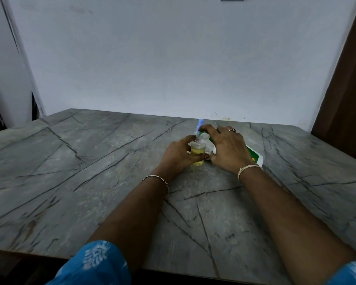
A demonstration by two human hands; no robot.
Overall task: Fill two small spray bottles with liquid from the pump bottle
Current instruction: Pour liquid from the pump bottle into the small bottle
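My left hand (178,154) grips a small clear spray bottle (197,150) that stands upright on the table, holding yellowish liquid in its lower part. My right hand (227,147) curls over a white and green pump bottle (255,158) tipped toward the small bottle, its fingers at the bottle's top. A blue-capped sprayer (200,125) shows just behind the small bottle's neck. Whether it belongs to a second spray bottle is hidden by my hands.
The grey marble-patterned table (90,171) spreads wide on both sides of my hands. A pale wall (173,58) rises at its far edge. A dark wooden frame (347,89) stands at the right.
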